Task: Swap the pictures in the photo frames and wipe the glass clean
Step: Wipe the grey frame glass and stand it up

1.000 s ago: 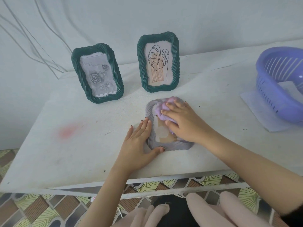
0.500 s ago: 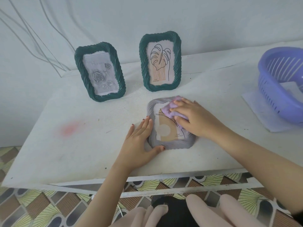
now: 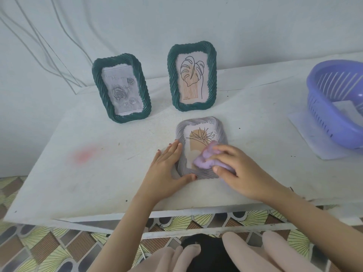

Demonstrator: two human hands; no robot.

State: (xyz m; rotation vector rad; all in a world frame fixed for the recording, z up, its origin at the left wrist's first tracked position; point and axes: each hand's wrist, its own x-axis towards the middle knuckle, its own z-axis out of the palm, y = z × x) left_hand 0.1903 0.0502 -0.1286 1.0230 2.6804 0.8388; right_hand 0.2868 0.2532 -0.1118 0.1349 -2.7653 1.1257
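head view: your right hand (image 3: pixel 241 173) has its fingers curled over a bunched purple cloth (image 3: pixel 206 160) and presses it on the glass at the near right corner of the grey frame (image 3: pixel 198 122). the grey frame lies flat, face up, on the white bench (image 3: pixel 98 183), close to its near edge, with a line drawing of a flower showing. your left hand (image 3: pixel 165 169) lies flat with fingers straight and together against the grey frame's left edge, thumb touching its near edge. behind the grey frame stands the green leaf frame (image 3: pixel 193 107), upright; behind and to the left stands the green rose frame (image 3: pixel 128 117), tilted back. well to the right of the grey frame a purple basket (image 3: pixel 324 107) sits on a white sheet (image 3: pixel 306 134). well to the left, a red smudge (image 3: pixel 84 156) marks the bench.
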